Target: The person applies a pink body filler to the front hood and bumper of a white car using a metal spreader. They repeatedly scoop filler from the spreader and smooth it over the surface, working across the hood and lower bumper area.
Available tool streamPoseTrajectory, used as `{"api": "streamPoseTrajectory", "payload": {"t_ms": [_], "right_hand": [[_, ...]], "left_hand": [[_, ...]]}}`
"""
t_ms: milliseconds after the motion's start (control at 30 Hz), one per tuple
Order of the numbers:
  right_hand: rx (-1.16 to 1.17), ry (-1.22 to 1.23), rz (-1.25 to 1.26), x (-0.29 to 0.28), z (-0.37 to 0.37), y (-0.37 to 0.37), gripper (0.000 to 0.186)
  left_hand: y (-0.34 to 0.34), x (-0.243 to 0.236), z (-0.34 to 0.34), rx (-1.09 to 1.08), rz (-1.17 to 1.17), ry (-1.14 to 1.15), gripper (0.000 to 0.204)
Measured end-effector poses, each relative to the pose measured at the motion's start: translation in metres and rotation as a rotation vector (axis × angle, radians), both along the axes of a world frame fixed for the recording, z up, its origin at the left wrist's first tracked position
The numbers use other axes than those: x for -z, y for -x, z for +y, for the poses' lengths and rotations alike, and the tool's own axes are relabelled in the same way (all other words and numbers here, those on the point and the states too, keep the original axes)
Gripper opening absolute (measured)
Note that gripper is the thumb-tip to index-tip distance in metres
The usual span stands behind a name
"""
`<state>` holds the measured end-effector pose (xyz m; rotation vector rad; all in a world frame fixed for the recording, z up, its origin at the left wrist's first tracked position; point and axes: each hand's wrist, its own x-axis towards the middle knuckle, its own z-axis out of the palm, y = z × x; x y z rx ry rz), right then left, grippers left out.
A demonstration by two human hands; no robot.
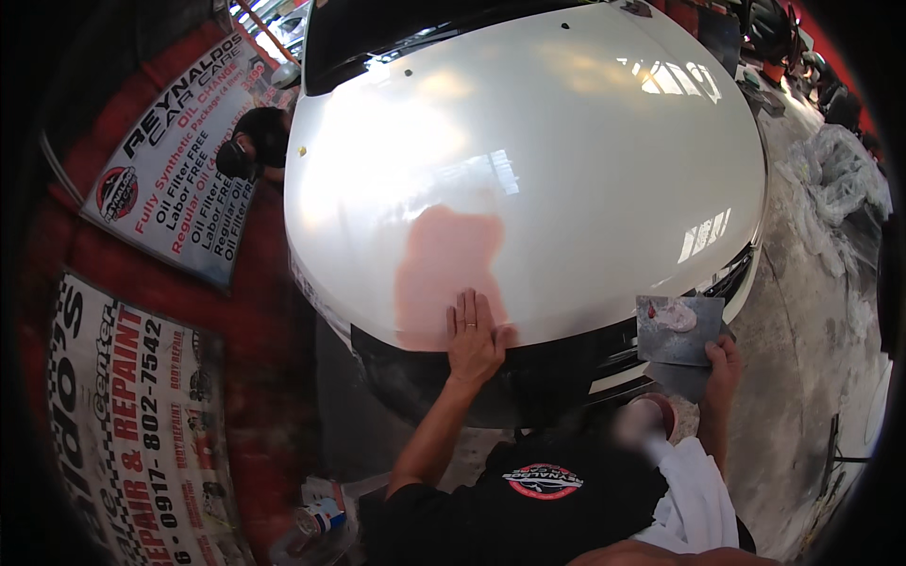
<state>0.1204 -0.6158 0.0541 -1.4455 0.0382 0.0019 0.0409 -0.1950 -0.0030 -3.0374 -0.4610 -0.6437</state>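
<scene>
Head view shows a car's hood [604, 198], broad, rounded and glossy white, with bright reflections spread over its curve. Near its front edge, left of centre, lies the patch [448, 259], matt pinkish red with an irregular outline and softly fading borders.

The left grip [475, 347] is released, grasping nothing: it lies palm down over the lower part of the patch, fingers extended and close together, thumb spread to the right. A thin ring [470, 324] circles one finger. The right grip [722, 370] is grasping a plate [672, 351] by its lower right corner, beside the hood's front right. Flat, grey and roughly rectangular, the plate bears a smeared pale pink paste [675, 318] with a small red dab [652, 309]. A darker flat piece [681, 379] shows just below it. Near the right forearm is a reddish, rounded thing [664, 415], perhaps a cup, though blur makes that uncertain.

A soft white cloth [698, 500] hangs against the black shirt [590, 457]. To the left, two printed banners [222, 255] stand against a red wall [269, 363], with another person [269, 137] in black near the upper one. Crumpled clear plastic [840, 179] lies on the right above the stained grey floor [779, 368].
</scene>
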Motion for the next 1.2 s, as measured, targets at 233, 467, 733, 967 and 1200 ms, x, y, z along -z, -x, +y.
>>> {"api": "streamPoseTrajectory", "payload": {"t_ms": [233,467,733,967,1200], "right_hand": [[-0.086,-0.088,-0.027,-0.026,0.014,-0.011,0.011],[-0.124,-0.037,0.008,-0.010,0.006,-0.002,0.012],[-0.166,-0.077,-0.034,-0.016,0.022,-0.021,0.012],[-0.175,-0.086,-0.036,-0.029,0.038,-0.010,0.010],[-0.119,-0.096,-0.004,-0.019,0.036,0.021,0.011]], "left_hand": [[-0.109,-0.077,0.182,-0.408,-0.066,0.222,0.081],[-0.067,-0.040,0.105,-0.158,-0.068,0.087,0.074],[0.021,0.002,0.010,-0.039,-0.090,-0.024,0.073],[-0.175,-0.061,0.101,0.044,-0.074,0.049,0.075],[-0.142,-0.046,0.062,0.152,-0.066,0.020,0.071]]}}
